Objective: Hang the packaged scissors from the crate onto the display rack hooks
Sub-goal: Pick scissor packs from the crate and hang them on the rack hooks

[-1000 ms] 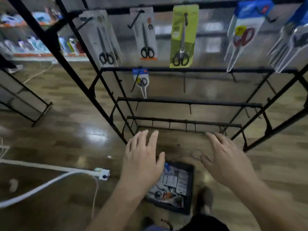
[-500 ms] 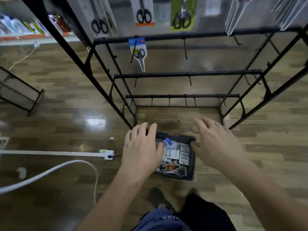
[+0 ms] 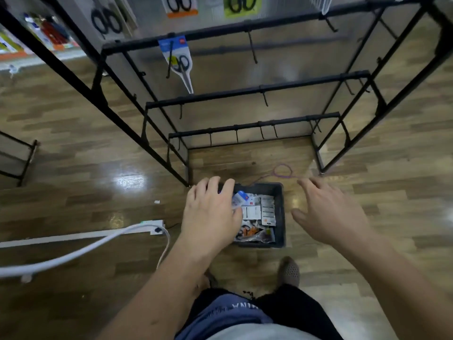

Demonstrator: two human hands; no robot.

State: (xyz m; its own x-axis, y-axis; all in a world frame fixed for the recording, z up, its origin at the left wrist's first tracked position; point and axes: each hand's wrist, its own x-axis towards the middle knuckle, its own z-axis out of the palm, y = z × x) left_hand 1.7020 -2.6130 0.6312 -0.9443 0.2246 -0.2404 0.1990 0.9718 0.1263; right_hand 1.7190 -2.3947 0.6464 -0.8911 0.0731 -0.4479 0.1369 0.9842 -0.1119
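The dark crate (image 3: 280, 217) is sitting on the wooden floor (image 3: 73, 192) just in front of the black display rack (image 3: 245, 90), and the packaged scissors (image 3: 259, 214) are lying jumbled inside it, white cards on top and a pair with orange handles showing near the front edge. The left hand (image 3: 210, 212) is reaching palm down over the crate's left side with its fingers straight and spread wide, gripping nothing that is showing (whether the thumb is touching the packs beside it, I cannot tell). The right hand (image 3: 328, 212) is hovering over the bare floor just to the right of the crate, likewise wide, fingers fanned and carrying nothing. On the rack, one blue-carded pair (image 3: 177, 60) is hanging from the second bar at the left, while the other hooks (image 3: 252, 47) on that bar and the two bars below are standing bare. Higher up, black-handled scissors on an orange-edged card (image 3: 180, 3) and a green card (image 3: 241, 6) are partly showing at the top edge. A thin purple loop of cord (image 3: 283, 171) is lying on the floor behind the crate. To the left, a white cable (image 3: 73, 253) is curving up to a power strip (image 3: 157, 225). A grey shoe (image 3: 289, 271) is standing near the crate's front.
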